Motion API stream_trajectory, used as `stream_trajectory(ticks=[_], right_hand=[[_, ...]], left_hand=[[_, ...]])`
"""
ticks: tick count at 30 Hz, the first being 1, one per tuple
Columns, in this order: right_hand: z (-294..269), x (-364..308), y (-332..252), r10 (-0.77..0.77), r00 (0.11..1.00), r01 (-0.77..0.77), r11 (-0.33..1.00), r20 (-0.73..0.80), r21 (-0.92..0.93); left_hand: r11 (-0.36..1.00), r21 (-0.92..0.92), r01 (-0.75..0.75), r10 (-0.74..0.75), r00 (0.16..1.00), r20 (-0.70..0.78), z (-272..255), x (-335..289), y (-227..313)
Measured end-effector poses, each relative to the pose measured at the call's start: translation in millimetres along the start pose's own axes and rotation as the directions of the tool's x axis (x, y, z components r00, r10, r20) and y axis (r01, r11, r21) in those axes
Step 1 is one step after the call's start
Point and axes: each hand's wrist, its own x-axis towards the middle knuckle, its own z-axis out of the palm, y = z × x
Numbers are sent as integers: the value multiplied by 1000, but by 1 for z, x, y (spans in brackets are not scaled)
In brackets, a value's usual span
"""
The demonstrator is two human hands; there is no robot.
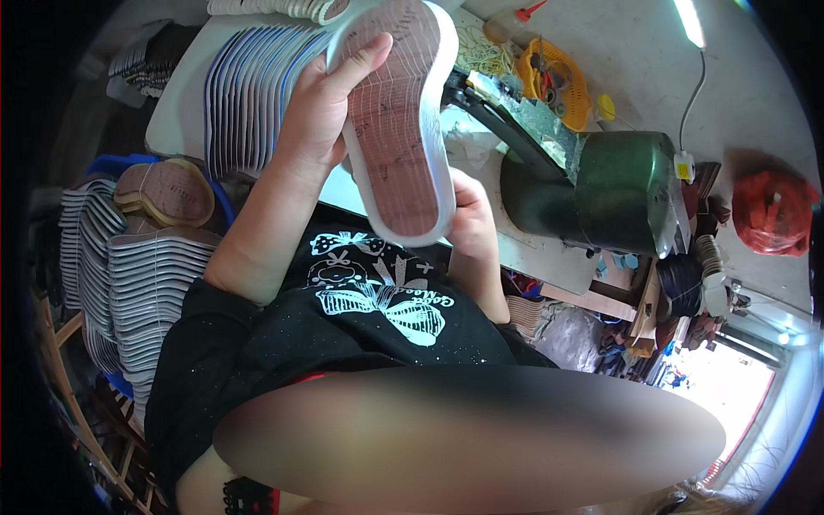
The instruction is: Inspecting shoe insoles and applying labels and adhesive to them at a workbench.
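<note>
A shoe sole [399, 154] with a brown, line-stitched face and a thick white rim is held up in front of my chest. My left hand [322, 112] grips its left edge near the wider upper part, thumb pressed flat on the brown face and fingers hidden behind. Near the lower end, my right hand [470, 215] is closed at the right edge, its fingers curled and partly covered by the sole. A row of similar soles [262, 99] with white and blue edges stands on the white table just beyond my left forearm.
Tall stacks of soles [163, 300] rise from a blue container at the left. On the right sits a machine with a green cylindrical body [622, 193]. Behind it is a yellow basket [549, 86] of small tools. A red bag [772, 215] and a lit tube lamp [689, 21] are farther right.
</note>
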Motion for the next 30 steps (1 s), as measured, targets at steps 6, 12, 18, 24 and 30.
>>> stream_trajectory(ticks=[6, 12, 18, 24, 30], right_hand=[[-3, 21, 6, -52, 995, 75, 956, -86, 285], [-2, 45, 2, -129, 983, 166, 933, -133, 320], [6, 53, -3, -240, 948, 285, 932, -211, 222], [9, 46, -39, 144, 969, -173, 976, -200, -131], [15, 41, -23, 12, 920, -113, 965, -391, -237]], left_hand=[[978, -19, 208, -204, 970, 133, 12, -8, -18], [966, -8, 260, -252, 943, 219, 21, -11, -16], [956, -22, 291, -277, 927, 253, 15, -11, -13], [900, 431, -65, 14, 993, 119, -5, -3, -2], [602, 745, -286, 246, 955, 167, 6, -9, -7]])
